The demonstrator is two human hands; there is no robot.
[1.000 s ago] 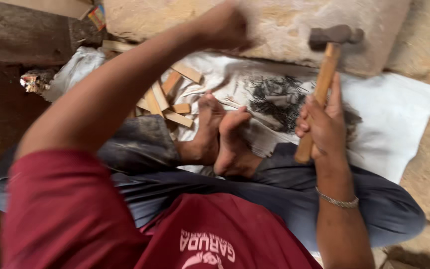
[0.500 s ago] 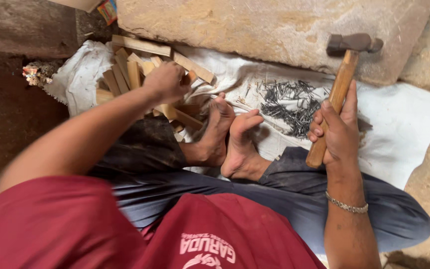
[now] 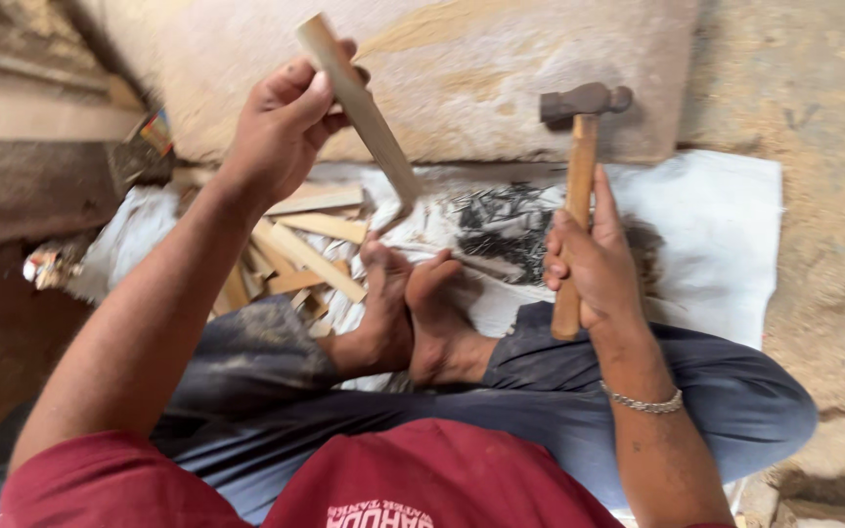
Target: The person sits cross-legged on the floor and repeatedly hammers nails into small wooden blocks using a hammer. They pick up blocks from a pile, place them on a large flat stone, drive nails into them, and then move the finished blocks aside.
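Bare earthen floor (image 3: pixel 823 254), sandy brown, rough and uneven, darker toward the left edge. A white sheet (image 3: pixel 706 225) lies spread flat on it, wrinkled and smudged. On the sheet, centre: a dark heap of small nails (image 3: pixel 506 225). Left part of the sheet: a loose pile of short wooden strips (image 3: pixel 300 254), pale, lying crossed over one another at odd angles. A flat stone slab (image 3: pixel 501 68) rests at the far edge of the sheet, pale and dusty. Crumpled scraps (image 3: pixel 46 264) sit on the floor just left of the sheet.
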